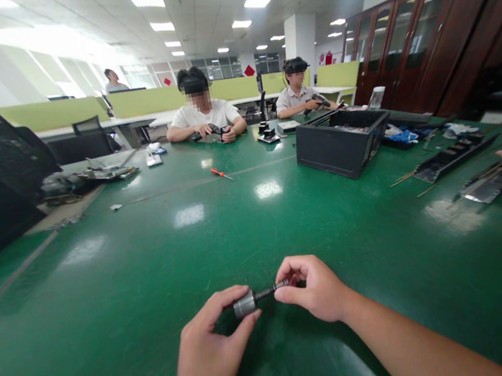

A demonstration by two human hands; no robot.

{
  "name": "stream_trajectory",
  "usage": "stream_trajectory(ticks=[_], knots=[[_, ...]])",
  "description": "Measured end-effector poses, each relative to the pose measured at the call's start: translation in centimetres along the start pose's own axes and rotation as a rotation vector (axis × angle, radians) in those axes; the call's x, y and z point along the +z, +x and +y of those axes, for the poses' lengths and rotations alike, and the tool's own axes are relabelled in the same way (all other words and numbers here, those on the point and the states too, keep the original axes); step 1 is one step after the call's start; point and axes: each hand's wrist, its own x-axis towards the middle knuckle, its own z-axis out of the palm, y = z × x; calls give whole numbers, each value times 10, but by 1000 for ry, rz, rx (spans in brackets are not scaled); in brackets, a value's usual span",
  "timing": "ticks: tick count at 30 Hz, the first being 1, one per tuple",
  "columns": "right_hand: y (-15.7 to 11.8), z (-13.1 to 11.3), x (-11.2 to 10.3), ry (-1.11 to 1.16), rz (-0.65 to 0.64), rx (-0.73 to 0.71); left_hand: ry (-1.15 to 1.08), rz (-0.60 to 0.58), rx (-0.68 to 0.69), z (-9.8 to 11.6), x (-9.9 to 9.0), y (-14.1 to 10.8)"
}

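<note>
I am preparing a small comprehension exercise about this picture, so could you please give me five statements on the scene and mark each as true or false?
1. The left hand holds a grey cylinder. True.
2. The right hand grips an orange screwdriver. False: the right hand pinches the end of a thin dark shaft; the orange screwdriver lies farther off.
3. A black open box stands on the green table. True.
4. The two hands are wearing gloves. False: both are bare.
5. The black open box is to the left of the orange screwdriver in the picture. False: it is to the right.
</note>
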Motion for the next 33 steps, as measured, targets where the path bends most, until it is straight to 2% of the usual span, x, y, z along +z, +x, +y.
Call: stream_trajectory(ticks=[33], knots=[[0, 1, 2, 2, 57, -33, -17, 42, 26, -7, 0, 3]])
